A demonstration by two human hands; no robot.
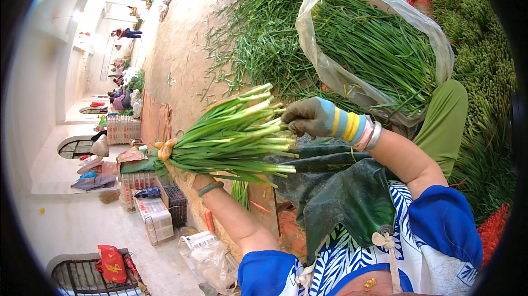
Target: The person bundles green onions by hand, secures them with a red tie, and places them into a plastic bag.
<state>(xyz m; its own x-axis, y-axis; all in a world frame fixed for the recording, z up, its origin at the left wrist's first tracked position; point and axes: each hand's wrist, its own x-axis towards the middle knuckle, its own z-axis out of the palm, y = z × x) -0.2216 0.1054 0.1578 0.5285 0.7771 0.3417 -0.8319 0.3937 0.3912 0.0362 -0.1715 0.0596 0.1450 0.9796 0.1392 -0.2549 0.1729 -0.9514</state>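
A fanned bunch of long green stalks with pale cut ends, which look like garlic chives (231, 139), is held up before me. My left hand (166, 150) grips its leafy side; tan coverings show on the fingertips, and the rest of the hand is mostly hidden behind the leaves. At the pale ends, my right hand (315, 118), in a striped knit glove with a dirty coated palm, pinches some stalks between thumb and fingers. Below the bunch, a dark green waterproof apron (338, 197) covers my lap. A few more green stalks (240, 193) lie beneath my left forearm.
A clear plastic bag (307, 28) with its rim rolled open holds more stalks by my right knee. Loose leaf trimmings (264, 48) litter the floor beyond. Stacked bundles (470, 48) fill the right side. Plastic crates (154, 217) stand along the left wall; people (119, 100) sit farther off.
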